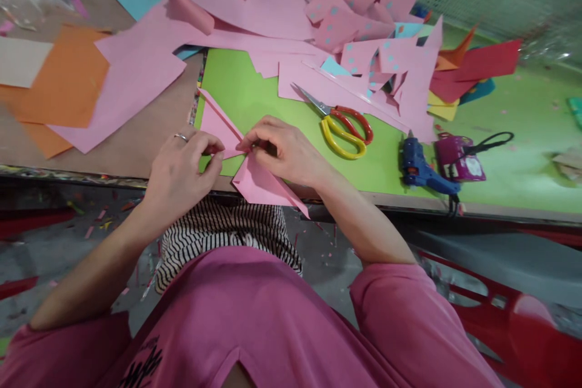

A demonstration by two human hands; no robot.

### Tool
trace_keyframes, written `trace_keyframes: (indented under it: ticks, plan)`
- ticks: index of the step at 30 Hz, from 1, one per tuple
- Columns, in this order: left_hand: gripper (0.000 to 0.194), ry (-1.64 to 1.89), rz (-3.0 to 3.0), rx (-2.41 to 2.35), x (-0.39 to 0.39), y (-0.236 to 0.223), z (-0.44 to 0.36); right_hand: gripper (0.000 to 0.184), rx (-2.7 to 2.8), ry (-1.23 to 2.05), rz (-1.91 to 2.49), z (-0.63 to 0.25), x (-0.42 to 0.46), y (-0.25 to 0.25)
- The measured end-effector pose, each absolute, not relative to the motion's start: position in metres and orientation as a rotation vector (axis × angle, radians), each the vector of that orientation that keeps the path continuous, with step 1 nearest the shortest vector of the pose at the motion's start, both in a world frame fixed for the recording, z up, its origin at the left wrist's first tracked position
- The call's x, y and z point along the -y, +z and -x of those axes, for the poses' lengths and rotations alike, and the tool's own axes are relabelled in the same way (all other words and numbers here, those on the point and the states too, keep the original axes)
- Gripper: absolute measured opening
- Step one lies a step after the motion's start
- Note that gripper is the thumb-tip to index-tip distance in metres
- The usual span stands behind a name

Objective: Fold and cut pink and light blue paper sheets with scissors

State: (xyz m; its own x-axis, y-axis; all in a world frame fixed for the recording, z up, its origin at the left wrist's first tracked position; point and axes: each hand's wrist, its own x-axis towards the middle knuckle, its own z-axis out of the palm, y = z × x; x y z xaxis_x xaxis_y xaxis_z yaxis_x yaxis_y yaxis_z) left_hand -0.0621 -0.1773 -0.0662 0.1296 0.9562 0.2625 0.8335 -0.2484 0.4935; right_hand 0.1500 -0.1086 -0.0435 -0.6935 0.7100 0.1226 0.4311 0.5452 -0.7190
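Observation:
A folded pink paper piece (254, 180) lies at the table's near edge, with pointed flaps going up-left and down-right. My left hand (179, 170), a ring on one finger, pinches its left side with closed fingers. My right hand (284, 150) pinches the middle of the same paper, fingers curled over the fold. Both hands meet over a green sheet (240, 94) on the table.
Scissors with yellow and red handles (341, 124) lie right of my hands. A blue glue gun (421, 171) and a purple tape dispenser (459, 157) sit farther right. Pink, orange, red and blue paper sheets (136, 66) cover the table behind. A red chair (522, 321) stands at lower right.

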Motion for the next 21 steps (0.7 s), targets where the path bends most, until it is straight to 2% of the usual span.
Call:
trace_keyframes:
  ticks: [11,21]
  plan:
    - [0.014,0.636,-2.12,-1.889,0.177,-0.061,0.058,0.019,2.44,0.88,0.923,-0.149,0.108,-0.045]
    - [0.012,0.684,-2.171,-1.897,0.178,-0.064,0.059,0.019,2.538,0.688,0.968,-0.141,0.112,-0.041]
